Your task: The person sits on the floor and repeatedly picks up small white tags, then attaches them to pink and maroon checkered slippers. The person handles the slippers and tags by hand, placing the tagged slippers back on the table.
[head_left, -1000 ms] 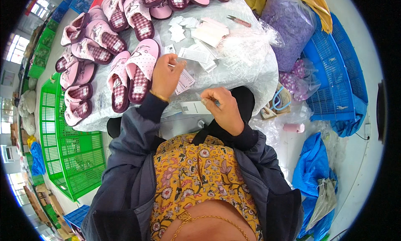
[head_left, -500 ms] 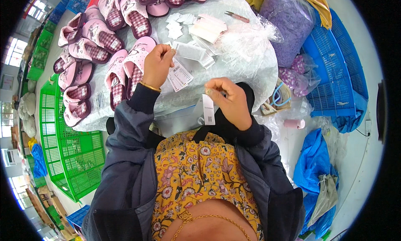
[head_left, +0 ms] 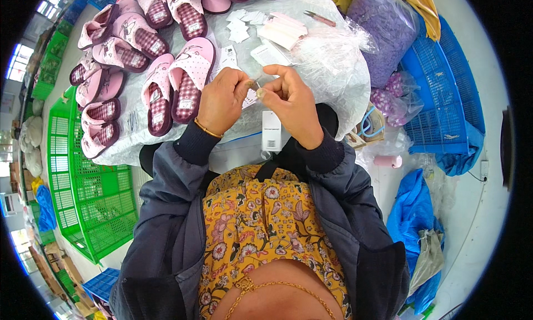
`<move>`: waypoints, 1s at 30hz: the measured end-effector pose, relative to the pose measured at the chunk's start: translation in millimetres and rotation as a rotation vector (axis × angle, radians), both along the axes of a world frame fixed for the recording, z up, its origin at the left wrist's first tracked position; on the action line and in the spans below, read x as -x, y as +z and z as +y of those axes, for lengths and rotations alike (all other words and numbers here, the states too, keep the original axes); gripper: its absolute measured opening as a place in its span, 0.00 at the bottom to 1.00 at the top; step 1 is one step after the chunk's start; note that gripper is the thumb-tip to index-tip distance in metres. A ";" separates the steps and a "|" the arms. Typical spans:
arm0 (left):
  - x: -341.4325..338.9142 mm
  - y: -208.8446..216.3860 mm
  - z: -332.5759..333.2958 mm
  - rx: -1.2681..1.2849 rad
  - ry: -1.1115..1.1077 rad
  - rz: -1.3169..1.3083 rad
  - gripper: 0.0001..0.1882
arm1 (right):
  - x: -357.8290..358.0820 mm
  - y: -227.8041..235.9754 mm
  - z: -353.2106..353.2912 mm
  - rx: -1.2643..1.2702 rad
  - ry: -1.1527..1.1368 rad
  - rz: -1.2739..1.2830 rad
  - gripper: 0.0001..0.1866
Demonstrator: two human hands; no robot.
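My left hand (head_left: 223, 102) and my right hand (head_left: 294, 101) are close together over the table's near edge, thumbs and fingertips pinched. A white hang tag (head_left: 271, 132) hangs just below the right fingertips; its thread is too thin to make out. Something tiny shows between the fingertips, and I cannot tell what the left pinch holds. To the left of my left hand lies a pair of pink slippers (head_left: 191, 70) with checked insoles. Past the hands are a stack of white tags (head_left: 270, 55) and a printed tag sheet (head_left: 227, 58), partly covered by the left hand.
More pink slippers (head_left: 130, 53) crowd the table's left and far side. Small white cards (head_left: 239, 29), pink-white strips (head_left: 284, 30), snips (head_left: 320, 18) and a clear plastic bag (head_left: 333, 52) lie farther back. Green crates (head_left: 94, 187) stand left; blue crates (head_left: 444, 92) stand right.
My hands have come together from apart. The left moved down and right; the right moved up and slightly left, its hang tag moving left with it and now facing me.
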State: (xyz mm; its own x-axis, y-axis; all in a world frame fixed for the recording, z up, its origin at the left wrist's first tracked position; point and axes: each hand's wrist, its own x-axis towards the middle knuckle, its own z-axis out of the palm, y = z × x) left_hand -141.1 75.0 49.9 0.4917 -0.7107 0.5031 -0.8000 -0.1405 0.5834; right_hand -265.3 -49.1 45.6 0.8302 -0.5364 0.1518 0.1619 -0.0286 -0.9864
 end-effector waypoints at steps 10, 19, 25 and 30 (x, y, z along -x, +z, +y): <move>-64.2 -29.1 -42.1 -0.142 0.134 0.098 0.18 | -1.8 -7.0 -6.3 -0.051 -0.049 -0.001 0.20; -107.0 -62.7 -43.0 -0.354 0.266 -0.146 0.17 | -1.6 -14.9 -8.9 -0.064 -0.071 0.034 0.19; -93.8 -51.7 -35.0 -0.329 0.284 0.007 0.16 | -1.1 -18.2 -8.8 -0.078 -0.063 0.037 0.20; -90.2 -62.0 -39.0 -0.281 0.261 -0.126 0.17 | 2.5 -19.8 -8.4 -0.062 -0.056 0.044 0.20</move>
